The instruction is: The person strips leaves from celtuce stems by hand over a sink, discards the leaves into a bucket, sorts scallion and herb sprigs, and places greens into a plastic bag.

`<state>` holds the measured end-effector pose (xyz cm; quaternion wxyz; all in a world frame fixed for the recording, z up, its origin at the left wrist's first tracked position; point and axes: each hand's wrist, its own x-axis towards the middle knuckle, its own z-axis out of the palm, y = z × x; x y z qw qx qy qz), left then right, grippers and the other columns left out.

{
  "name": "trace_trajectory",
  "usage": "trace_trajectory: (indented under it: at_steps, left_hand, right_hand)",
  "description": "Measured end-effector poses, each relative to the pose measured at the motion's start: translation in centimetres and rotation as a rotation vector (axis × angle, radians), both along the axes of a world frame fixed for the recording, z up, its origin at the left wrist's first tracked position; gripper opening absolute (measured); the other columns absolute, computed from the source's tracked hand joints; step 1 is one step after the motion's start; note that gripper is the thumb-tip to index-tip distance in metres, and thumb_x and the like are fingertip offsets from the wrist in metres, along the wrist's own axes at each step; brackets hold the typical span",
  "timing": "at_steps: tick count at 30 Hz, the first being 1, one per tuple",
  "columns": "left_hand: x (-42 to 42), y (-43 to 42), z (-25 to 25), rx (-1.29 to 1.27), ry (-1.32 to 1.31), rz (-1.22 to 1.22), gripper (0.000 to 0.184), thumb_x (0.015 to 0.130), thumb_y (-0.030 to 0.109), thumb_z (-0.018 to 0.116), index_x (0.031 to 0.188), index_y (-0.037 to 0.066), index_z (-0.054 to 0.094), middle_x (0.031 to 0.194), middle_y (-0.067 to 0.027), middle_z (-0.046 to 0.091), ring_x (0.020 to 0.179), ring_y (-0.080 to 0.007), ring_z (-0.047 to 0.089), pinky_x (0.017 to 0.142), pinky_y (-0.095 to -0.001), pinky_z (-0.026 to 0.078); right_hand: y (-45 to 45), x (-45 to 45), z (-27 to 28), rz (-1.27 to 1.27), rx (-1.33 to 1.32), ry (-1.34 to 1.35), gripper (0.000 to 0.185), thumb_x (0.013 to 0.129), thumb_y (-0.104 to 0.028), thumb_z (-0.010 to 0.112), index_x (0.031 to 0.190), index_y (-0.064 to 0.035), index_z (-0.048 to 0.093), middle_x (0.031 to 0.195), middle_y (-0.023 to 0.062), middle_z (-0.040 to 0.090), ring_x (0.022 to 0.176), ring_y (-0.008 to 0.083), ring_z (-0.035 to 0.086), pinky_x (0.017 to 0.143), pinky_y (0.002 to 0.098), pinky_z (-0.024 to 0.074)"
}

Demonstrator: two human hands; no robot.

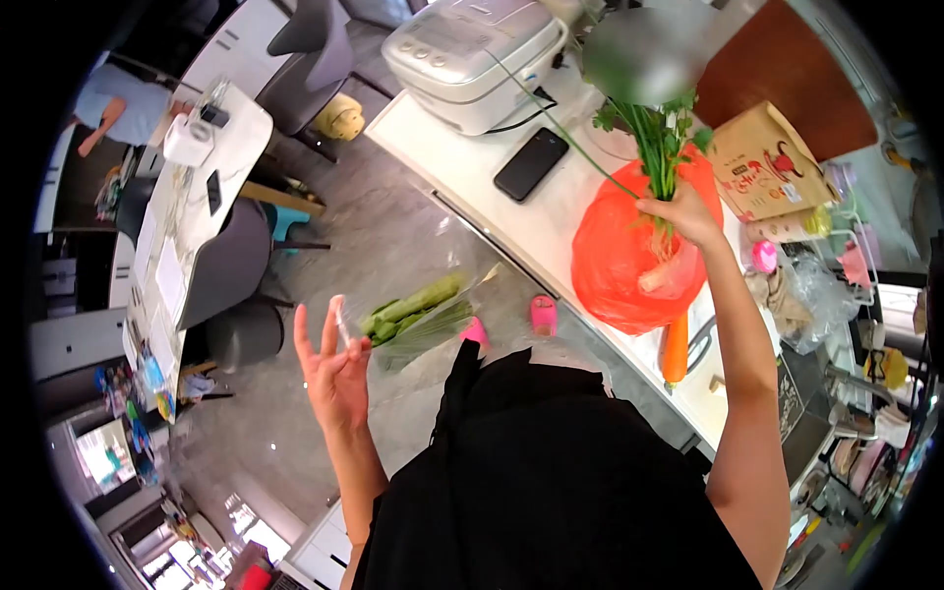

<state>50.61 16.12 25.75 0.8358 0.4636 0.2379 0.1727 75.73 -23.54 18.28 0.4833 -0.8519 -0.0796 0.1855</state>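
My left hand (336, 372) pinches the edge of a clear plastic bag (433, 329) between thumb and finger, its other fingers stretched up. Inside that bag lie long green vegetables (418, 303), hanging over the floor beside the counter. With my right hand (685, 214) I grip a bunch of leafy green herbs (654, 138) by the lower stems, roots downward. One long thin stalk sticks out of it to the upper left. Beneath this hand a red plastic bag (615, 265) rests on the counter, its contents mostly hidden. A carrot (676, 349) pokes out near the bag's lower edge.
On the white counter (423, 152) are a rice cooker (472, 59), a black phone (532, 164), scissors (700, 344) and a brown paper bag (772, 162). A brown board (796, 74) stands behind. Chairs (231, 251) and a marble table (231, 128) are left; another person (123, 103) is beyond.
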Motion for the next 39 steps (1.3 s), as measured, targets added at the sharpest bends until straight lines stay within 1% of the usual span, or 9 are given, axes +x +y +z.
trace_trajectory:
  at_steps: [3, 6, 18, 20, 24, 27, 31, 36, 39]
  left_hand:
    - [0.1, 0.0, -0.2, -0.028, -0.023, -0.037, 0.079, 0.07, -0.006, 0.047, 0.14, 0.014, 0.017, 0.136, -0.0232, 0.033, 0.071, -0.0147, 0.054, 0.083, -0.0362, 0.047]
    - [0.1, 0.2, -0.3, -0.036, -0.025, -0.049, 0.079, 0.07, -0.005, 0.047, 0.14, 0.014, 0.017, 0.137, -0.0228, 0.032, 0.07, -0.0143, 0.053, 0.084, -0.0366, 0.047]
    - [1.0, -0.6, -0.4, -0.025, 0.009, -0.129, 0.077, 0.071, -0.004, 0.047, 0.14, 0.014, 0.017, 0.136, -0.0225, 0.033, 0.069, -0.0133, 0.053, 0.084, -0.0359, 0.047]
    - [1.2, -0.8, -0.3, -0.035, 0.008, -0.14, 0.077, 0.071, -0.004, 0.047, 0.14, 0.014, 0.017, 0.136, -0.0225, 0.033, 0.069, -0.0135, 0.053, 0.084, -0.0359, 0.047]
    - [1.7, -1.3, -0.1, -0.03, 0.035, -0.16, 0.078, 0.07, -0.005, 0.047, 0.139, 0.013, 0.017, 0.136, -0.0226, 0.033, 0.07, -0.0148, 0.054, 0.083, -0.0357, 0.047]
    - [2.0, -1.6, -0.2, -0.031, 0.031, -0.178, 0.079, 0.069, -0.006, 0.047, 0.139, 0.013, 0.017, 0.136, -0.0231, 0.033, 0.071, -0.0161, 0.054, 0.083, -0.0349, 0.047]
    - [2.2, -1.8, -0.3, -0.04, 0.024, -0.208, 0.078, 0.069, -0.006, 0.047, 0.139, 0.013, 0.018, 0.136, -0.0237, 0.034, 0.071, -0.0166, 0.054, 0.082, -0.0345, 0.048]
    - [2.7, -2.3, -0.6, -0.071, 0.054, -0.228, 0.078, 0.069, -0.008, 0.047, 0.139, 0.012, 0.02, 0.134, -0.0243, 0.035, 0.072, -0.0166, 0.054, 0.081, -0.0332, 0.047]
    - [3.1, -2.4, -1.1, 0.027, 0.11, -0.294, 0.076, 0.069, -0.006, 0.049, 0.138, 0.012, 0.022, 0.135, -0.0241, 0.031, 0.07, -0.0146, 0.053, 0.082, -0.0335, 0.043]
  right_hand:
    - [0.3, -0.3, 0.7, 0.002, 0.361, 0.293, 0.028, 0.075, -0.005, 0.067, 0.099, -0.0008, 0.055, 0.07, 0.0009, 0.055, 0.062, 0.0119, 0.055, 0.059, 0.026, 0.0473]
    - [0.1, -0.6, 0.6, -0.106, 0.508, 0.414, 0.027, 0.076, -0.004, 0.065, 0.1, -0.0011, 0.054, 0.078, 0.0043, 0.057, 0.067, 0.0144, 0.058, 0.061, 0.0294, 0.0506]
    - [0.9, -2.8, 1.4, -0.199, 0.773, 0.436, 0.024, 0.081, -0.011, 0.062, 0.102, -0.0029, 0.053, 0.077, 0.0027, 0.055, 0.064, 0.0122, 0.055, 0.056, 0.0282, 0.0479]
    - [0.7, -2.7, 0.5, -0.285, 0.518, 0.323, 0.027, 0.081, -0.015, 0.063, 0.104, -0.003, 0.054, 0.074, 0.0003, 0.052, 0.062, 0.0104, 0.053, 0.055, 0.0265, 0.0461]
    - [0.9, -2.7, -3.3, -0.186, -0.175, 0.038, 0.046, 0.076, -0.027, 0.066, 0.108, 0.0034, 0.051, 0.091, 0.0155, 0.06, 0.081, 0.0235, 0.059, 0.071, 0.0347, 0.0476]
    - [0.9, -2.7, -8.4, -0.066, -0.393, -0.06, 0.053, 0.075, -0.029, 0.065, 0.111, 0.0064, 0.049, 0.103, 0.0242, 0.058, 0.094, 0.0331, 0.058, 0.079, 0.038, 0.0457]
    - [-0.8, -4.4, -5.9, -0.151, -0.251, -0.153, 0.048, 0.075, -0.028, 0.064, 0.111, 0.0013, 0.053, 0.102, 0.0231, 0.059, 0.093, 0.035, 0.058, 0.077, 0.0374, 0.0464]
    - [-4.5, -6.5, -3.3, -0.108, -0.607, -0.11, 0.022, 0.072, -0.021, 0.062, 0.09, -0.0073, 0.063, 0.088, 0.015, 0.063, 0.081, 0.0313, 0.061, 0.071, 0.0399, 0.0478]
    - [-3.5, -9.6, -6.0, -0.064, -0.655, -0.139, 0.016, 0.071, -0.016, 0.06, 0.082, -0.0042, 0.061, 0.082, 0.0147, 0.062, 0.076, 0.0317, 0.061, 0.068, 0.0421, 0.0488]
